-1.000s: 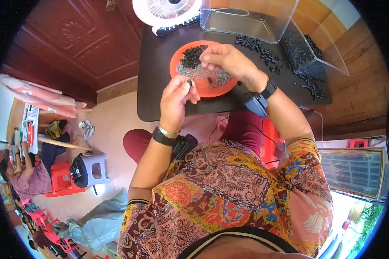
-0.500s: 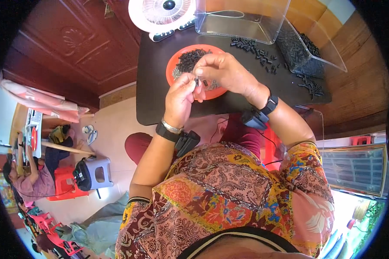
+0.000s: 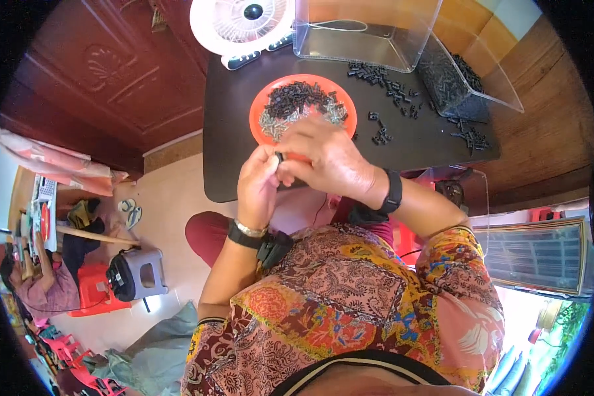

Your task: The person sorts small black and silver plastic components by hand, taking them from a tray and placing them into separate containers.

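My left hand (image 3: pixel 256 181) is closed, pinching a small black plastic piece (image 3: pixel 279 158) between thumb and fingers, just off the near edge of the table. Against it is my right hand (image 3: pixel 330 157), its fingers curled round a slim red-orange thing (image 3: pixel 299 158) whose kind I cannot make out; most of it lies hidden in the grip. Just beyond both hands, an orange-red plate (image 3: pixel 350 112) holds a heap of small black pieces (image 3: pixel 297 97) and small shiny metal screw-like parts (image 3: pixel 275 125). My right hand covers part of the plate's near rim.
On the dark table (image 3: pixel 231 145) stand a white fan (image 3: pixel 241 30) at the far left and clear plastic bins, one (image 3: pixel 452 86) holding black pieces. More black pieces (image 3: pixel 389 82) lie loose at the right. Another person (image 3: pixel 53 284) sits off to the left.
Both hands have come nearer to me, off the plate and past the table's near edge. A red-orange thing now shows in my right hand; the left still pinches a black piece.
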The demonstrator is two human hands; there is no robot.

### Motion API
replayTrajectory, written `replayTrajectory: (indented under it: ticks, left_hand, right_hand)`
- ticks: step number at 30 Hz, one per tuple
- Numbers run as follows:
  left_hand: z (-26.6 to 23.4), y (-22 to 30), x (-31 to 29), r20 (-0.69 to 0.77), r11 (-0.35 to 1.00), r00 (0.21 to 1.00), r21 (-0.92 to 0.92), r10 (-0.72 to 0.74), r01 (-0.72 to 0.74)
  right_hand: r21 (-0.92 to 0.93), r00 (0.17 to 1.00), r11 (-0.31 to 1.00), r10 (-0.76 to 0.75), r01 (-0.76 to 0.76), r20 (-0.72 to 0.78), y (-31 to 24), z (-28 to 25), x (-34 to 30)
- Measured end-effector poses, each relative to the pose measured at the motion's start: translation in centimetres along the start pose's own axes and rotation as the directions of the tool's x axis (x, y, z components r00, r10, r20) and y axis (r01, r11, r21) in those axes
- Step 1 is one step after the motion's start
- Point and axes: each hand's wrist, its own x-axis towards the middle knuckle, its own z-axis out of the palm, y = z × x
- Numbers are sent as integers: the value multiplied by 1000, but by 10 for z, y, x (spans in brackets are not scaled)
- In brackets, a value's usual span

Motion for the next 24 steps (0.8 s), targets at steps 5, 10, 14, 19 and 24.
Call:
replayTrajectory:
  ticks: [5,10,14,19,24]
  left_hand:
    - [-13,-6,-11,10,996,1000,-85,-8,8]
    - [-21,-1,-11,9,998,1000,-65,1,0]
    - [-22,-1,-11,28,997,1000,-77,3,-1]
    - [-26,-2,-12,35,995,999,-98,-11,14]
    - [-24,-1,-13,54,997,998,-66,-33,37]
  right_hand:
    - [59,982,993,-111,103,156,19,-7,11]
    - [-408,954,902,231,-137,191,102,-35,39]
    - [-468,938,880,225,-81,262,141,-27,50]
    - [-460,943,887,137,19,302,153,-16,47]
    - [-490,928,872,175,10,330,146,-13,46]
